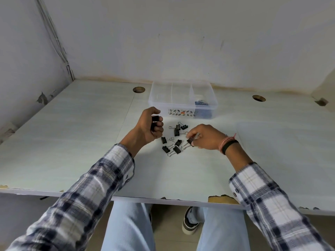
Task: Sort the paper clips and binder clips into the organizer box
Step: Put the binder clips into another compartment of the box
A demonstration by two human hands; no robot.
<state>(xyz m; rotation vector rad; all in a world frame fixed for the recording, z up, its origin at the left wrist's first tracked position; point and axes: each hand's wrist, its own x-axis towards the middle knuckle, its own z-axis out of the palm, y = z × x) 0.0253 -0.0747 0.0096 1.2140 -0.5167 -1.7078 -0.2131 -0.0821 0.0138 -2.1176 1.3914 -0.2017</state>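
while left hand [150, 124] grips clips, right hand [204, 135] pinches a binder clip [188, 143], handles toward viewer.

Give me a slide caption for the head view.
Both hands hold black metal binder clips near the clear plastic organizer box.

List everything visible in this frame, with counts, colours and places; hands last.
binder clips: about nine loose, black, on the desk between the hands
organizer box: one, clear, divided, behind the clips
paper clips: a heap, blue, in the box's right compartment
lid: one, clear, right on the desk
desk: one, white, two cable holes
left hand: grips black clips
right hand: pinches one black clip
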